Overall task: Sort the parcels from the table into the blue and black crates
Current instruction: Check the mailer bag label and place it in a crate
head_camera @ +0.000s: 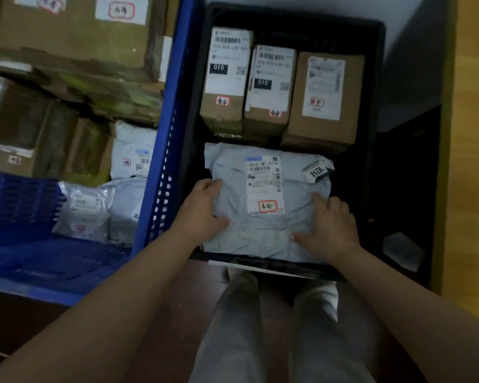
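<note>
A grey plastic mailer bag (263,233) with a white label lies in the near half of the black crate (379,78). My left hand (202,205) holds the bag's left edge, thumb on top. My right hand (329,228) lies on the bag's right side with its fingers spread over the top. Behind the bag, three brown cardboard parcels (325,98) stand side by side against the crate's far wall. The blue crate (166,150) stands to the left, holding cardboard boxes and grey mailer bags (133,153).
A clear-wrapped packet (86,208) lies at the near end of the blue crate. A white strip (263,269) lies along the black crate's near rim. My legs in grey trousers (277,333) stand just before it. A wooden floor (470,161) runs along the right.
</note>
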The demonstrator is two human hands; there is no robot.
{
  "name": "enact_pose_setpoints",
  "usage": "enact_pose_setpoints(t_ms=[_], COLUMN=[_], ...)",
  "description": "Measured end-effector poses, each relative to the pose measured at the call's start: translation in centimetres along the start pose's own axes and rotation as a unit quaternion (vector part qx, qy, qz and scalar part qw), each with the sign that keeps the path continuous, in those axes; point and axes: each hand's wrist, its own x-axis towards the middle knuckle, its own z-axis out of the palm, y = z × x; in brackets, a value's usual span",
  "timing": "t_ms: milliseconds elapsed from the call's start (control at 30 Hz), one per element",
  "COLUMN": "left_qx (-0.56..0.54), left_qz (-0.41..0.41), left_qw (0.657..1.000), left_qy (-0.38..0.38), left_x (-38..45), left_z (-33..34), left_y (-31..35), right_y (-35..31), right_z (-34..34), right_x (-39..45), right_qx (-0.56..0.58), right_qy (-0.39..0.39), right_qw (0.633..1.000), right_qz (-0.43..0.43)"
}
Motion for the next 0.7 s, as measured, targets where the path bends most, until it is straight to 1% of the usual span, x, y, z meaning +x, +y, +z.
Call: enact_pose_setpoints(t_ms=[133, 267, 367, 433, 467, 500, 567, 700], left_qx=[0.043, 0.080, 0.111, 0.149, 0.197, 0.206, 0.133, 0.118], left_qz=[-0.009, -0.060, -0.084, -0.066, -0.050, -0.043, -0.074, -0.115], left_qw=[0.998, 0.993, 0.988, 0.984, 0.977, 0.976, 0.986, 0.984], left_qy=[-0.032, -0.063, -0.068, -0.069, -0.063, -0.055, -0.071, -0.069], left_x=[2.7, 5.4, 7.2, 8.4, 8.7, 9.1, 9.5, 10.1], left_z=[2.2, 4.3, 5.7, 6.5, 6.7, 7.2, 8.0, 8.7], left_y=[-1.0, -2.1, -2.8, -3.9, -4.3, -4.8, -5.1, -4.6], right_y=[0.5, 0.6, 0.8, 1.0, 1.0, 1.1, 1.1, 1.4], right_z=[2.2, 4.5, 6.1, 6.9, 7.2, 7.7, 8.4, 9.9], right_x=[2.6, 5.5, 7.1, 7.9, 8.3, 8.7, 9.4, 10.2], right_qx=[0.000, -0.007, 0.014, 0.028, 0.031, 0.034, 0.039, 0.042], right_qy=[-0.026, -0.065, -0.091, -0.106, -0.111, -0.115, -0.118, -0.128], right_qw=[1.000, 0.998, 0.995, 0.994, 0.993, 0.992, 0.992, 0.990], right_qz=[0.018, 0.019, 0.026, 0.028, 0.028, 0.029, 0.030, 0.033])
